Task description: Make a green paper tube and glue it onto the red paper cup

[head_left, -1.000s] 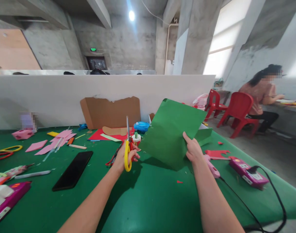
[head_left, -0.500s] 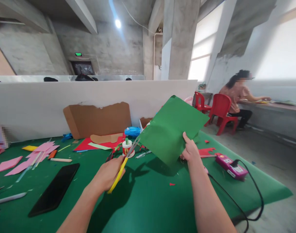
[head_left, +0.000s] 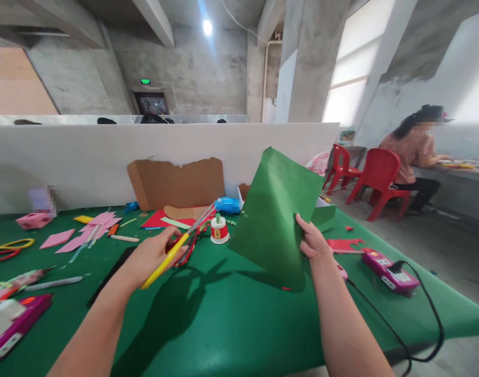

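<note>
My left hand (head_left: 155,256) is closed on a pair of scissors (head_left: 169,257) with yellow handles, their blades angled up and away to the right. My right hand (head_left: 313,238) pinches a sheet of green paper (head_left: 276,209) at its right side, thumb on the face towards me. The sheet is lifted off the table and bends, and the scissors are apart from it. Between the two hands, farther back, stands a small white and red paper cup (head_left: 219,230) with green curled strips.
A black phone (head_left: 109,280) lies partly behind my left forearm. Pink paper pieces (head_left: 86,233) and a pen (head_left: 54,283) are at left. Purple power strips (head_left: 391,271) sit at both sides, one with a black cable. Behind are a cardboard piece (head_left: 178,186) and a white partition (head_left: 86,162).
My left hand has drawn the scissors left, away from the green paper. The paper has turned more upright and bends more. My view has swung slightly to the left.
</note>
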Available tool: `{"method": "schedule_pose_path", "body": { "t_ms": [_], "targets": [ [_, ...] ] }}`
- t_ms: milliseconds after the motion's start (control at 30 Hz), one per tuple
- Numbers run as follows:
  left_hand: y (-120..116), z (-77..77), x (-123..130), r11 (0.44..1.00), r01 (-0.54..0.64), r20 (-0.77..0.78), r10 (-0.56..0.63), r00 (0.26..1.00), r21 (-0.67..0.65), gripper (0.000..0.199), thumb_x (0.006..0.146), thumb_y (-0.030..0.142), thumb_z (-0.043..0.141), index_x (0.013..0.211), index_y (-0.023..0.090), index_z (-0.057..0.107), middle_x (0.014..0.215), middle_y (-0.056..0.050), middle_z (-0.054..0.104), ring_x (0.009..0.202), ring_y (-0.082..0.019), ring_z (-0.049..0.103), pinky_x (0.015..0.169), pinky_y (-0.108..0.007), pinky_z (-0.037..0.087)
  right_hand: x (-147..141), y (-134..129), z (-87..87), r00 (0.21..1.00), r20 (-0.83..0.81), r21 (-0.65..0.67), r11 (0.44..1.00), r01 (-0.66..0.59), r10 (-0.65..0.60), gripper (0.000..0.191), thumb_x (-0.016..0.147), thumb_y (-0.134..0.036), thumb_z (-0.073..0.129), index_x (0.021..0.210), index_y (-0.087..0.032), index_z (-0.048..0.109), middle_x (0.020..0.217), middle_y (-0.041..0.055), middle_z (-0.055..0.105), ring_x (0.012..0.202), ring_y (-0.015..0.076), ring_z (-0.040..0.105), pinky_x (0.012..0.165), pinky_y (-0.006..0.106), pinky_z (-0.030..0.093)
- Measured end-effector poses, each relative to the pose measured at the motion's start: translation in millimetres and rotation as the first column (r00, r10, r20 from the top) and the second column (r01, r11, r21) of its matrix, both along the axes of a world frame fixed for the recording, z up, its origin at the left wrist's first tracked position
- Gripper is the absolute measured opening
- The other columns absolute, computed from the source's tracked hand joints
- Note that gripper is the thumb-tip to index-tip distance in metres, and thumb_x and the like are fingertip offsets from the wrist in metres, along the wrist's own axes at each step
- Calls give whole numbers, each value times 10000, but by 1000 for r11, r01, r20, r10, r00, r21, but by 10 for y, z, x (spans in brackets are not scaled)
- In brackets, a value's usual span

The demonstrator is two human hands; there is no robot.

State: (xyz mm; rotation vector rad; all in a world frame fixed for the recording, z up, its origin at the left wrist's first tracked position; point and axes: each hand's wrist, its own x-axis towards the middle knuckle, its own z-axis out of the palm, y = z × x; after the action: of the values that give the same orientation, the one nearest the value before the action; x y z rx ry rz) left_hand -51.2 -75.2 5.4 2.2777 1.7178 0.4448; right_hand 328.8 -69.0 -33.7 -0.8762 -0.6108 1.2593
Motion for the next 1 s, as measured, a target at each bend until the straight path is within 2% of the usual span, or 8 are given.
{"method": "schedule_pose_path", "body": {
  "t_ms": [200,300,400,533,667,767,900,1000],
  "targets": [
    [6,-197,-346,930,-366,-221,362,906,20,373,838,482,427,1073,208,520,824,-76,698,801,-274,670,615,-291,432,-304,-34,196,858,362,-63,928,-368,364,323,604,-348,835,822,-186,660,751,29,749,660,186,704,617,280,583],
    [6,-356,-304,904,-427,-354,397,846,-6,305,860,400,424,1060,205,547,983,-131,707,911,-295,674,667,-316,465,-480,48,306,432,591,-285,677,-678,681,412,587,-445,821,847,-152,693,823,43,753,723,186,696,692,288,562],
    [-1,-484,-210,898,-439,-404,390,827,-31,308,872,359,409,1070,176,557,1035,-175,694,934,-309,674,698,-347,487,-678,181,357,-124,725,-527,430,-733,677,419,616,-480,778,848,-136,718,829,29,744,712,168,665,701,265,521],
    [9,-561,-139,901,-433,-423,380,823,-34,346,884,337,384,1114,137,548,1059,-206,677,939,-320,670,725,-385,505,-965,345,314,-490,802,-597,513,-617,343,293,710,-399,730,799,-120,725,717,19,711,649,149,605,635,237,447],
    [-73,-427,-126,926,-378,-432,339,836,-3,331,880,301,401,1118,149,574,1132,-188,641,1018,-312,632,803,-405,503,-1219,436,215,-516,852,-467,578,-670,91,222,751,-326,727,854,-130,736,813,54,728,762,188,632,691,250,440],
    [-320,-288,-22,967,-169,-257,215,942,191,321,905,220,341,1089,173,600,1165,-137,629,1114,-250,568,938,-378,459,-1325,423,142,-446,895,-360,624,-694,19,237,752,-256,738,969,-159,731,963,76,730,903,226,648,783,277,456],
    [-838,-406,280,913,222,44,-251,967,342,299,943,267,362,995,187,645,1042,-87,682,1023,-195,606,940,-344,484,-1251,143,74,-221,969,-61,768,-637,-107,479,746,-249,752,1206,-188,629,1157,125,665,1064,276,607,862,356,473],
    [-1166,-697,493,857,415,45,-448,893,306,322,932,181,363,1095,197,640,1116,-87,681,1093,-195,596,968,-357,487,-1060,-274,-1,36,980,175,766,-618,-196,310,878,-260,594,1180,-199,629,1148,109,662,1069,230,600,905,362,461]
  ]
}}
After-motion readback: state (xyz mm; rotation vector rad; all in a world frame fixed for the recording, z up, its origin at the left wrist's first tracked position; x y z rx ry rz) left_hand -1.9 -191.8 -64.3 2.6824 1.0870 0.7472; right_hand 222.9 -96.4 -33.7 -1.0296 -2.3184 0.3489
